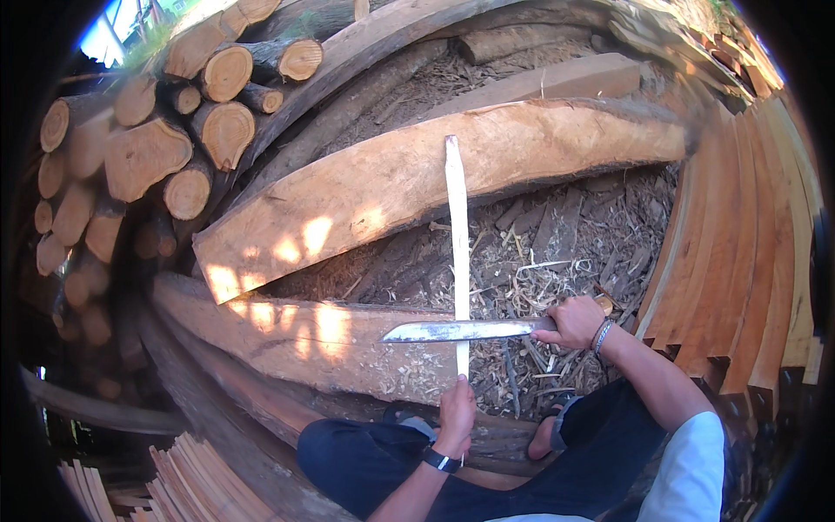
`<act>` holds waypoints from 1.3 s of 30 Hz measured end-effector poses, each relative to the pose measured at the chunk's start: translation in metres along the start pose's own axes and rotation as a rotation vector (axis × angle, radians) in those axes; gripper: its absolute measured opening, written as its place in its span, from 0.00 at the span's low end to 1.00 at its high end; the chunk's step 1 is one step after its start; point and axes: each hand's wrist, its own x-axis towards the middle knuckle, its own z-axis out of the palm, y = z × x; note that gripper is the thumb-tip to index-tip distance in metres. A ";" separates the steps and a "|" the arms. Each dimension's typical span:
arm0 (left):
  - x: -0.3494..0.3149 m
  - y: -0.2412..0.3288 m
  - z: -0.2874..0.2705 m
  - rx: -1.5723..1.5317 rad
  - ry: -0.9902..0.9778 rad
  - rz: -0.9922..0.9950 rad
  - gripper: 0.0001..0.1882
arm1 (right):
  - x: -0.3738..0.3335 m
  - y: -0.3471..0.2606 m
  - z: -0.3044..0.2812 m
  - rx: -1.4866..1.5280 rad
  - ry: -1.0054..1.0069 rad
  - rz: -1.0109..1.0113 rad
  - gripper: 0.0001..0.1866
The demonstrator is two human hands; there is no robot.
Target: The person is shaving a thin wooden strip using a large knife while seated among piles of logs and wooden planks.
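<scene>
My left hand (457,407) is closed round the near end of a long, pale peeled stick (458,235), which points away from me. The stick's far end rests over a thick slab of wood (383,170). In my right hand (576,323) is the handle of a machete (470,330), its broad blade pointing left. The blade lies across the stick, a little beyond my left hand. Whether its edge bites into the wood cannot be seen. Beneath the blade's left part is a second slab (348,352), strewn with shavings.
Cut logs (228,73) are stacked at the far left. Long sawn boards (726,252) stand in a pile on the right, and thinner slats (204,478) lie at the lower left. Bark and wood chips (557,270) cover the ground between the slabs. My bent legs (374,452) are close below.
</scene>
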 end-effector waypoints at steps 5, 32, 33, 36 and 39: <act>-0.013 0.009 0.009 -0.036 0.014 0.009 0.27 | 0.011 0.004 -0.004 0.117 0.060 0.132 0.43; -0.010 0.004 0.006 -0.092 0.063 0.006 0.26 | 0.008 0.010 -0.002 0.080 -0.045 0.096 0.43; -0.008 0.004 0.005 -0.102 0.063 0.000 0.26 | 0.007 0.008 0.001 0.080 -0.036 0.104 0.43; -0.010 0.003 0.007 -0.135 0.038 -0.013 0.26 | 0.002 -0.007 -0.007 0.103 -0.039 0.078 0.43; -0.013 0.010 0.010 -0.183 -0.017 -0.035 0.26 | 0.002 -0.011 -0.002 0.082 -0.015 0.008 0.42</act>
